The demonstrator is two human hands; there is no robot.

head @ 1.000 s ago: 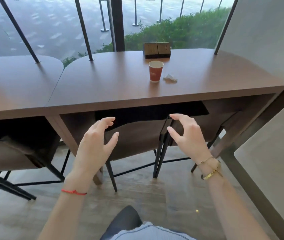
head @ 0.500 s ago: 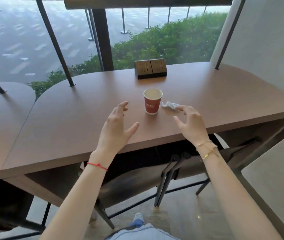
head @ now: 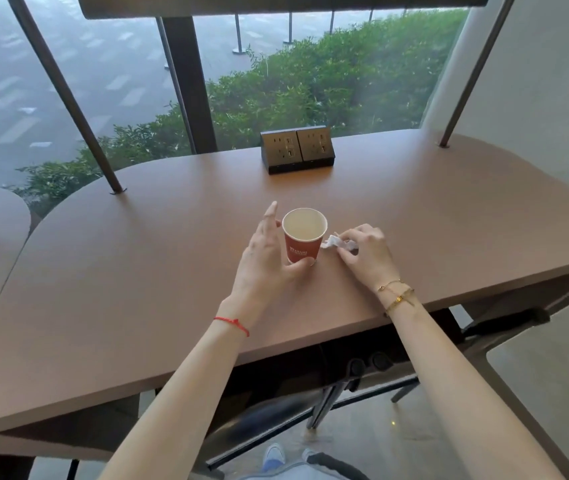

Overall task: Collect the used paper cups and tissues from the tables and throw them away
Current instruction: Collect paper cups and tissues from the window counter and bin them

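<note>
The left hand (head: 265,252) is cupping one red paper cup (head: 303,236), fingers straight along its far side and thumb touching near its base, not yet curled tight. The right hand (head: 366,252) is pinching one crumpled white tissue (head: 337,243) lying just right of the cup. Both are sitting mid-bench (head: 137,271), well back from the near edge, with bare surface lying all around. One double socket box (head: 297,149) is standing near the far edge.

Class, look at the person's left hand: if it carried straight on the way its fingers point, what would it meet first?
Probably nothing soon: the left hand points along the far side of the red paper cup, which its thumb already touches. Beyond lies bare table, then the window; depth is unclear.
</note>
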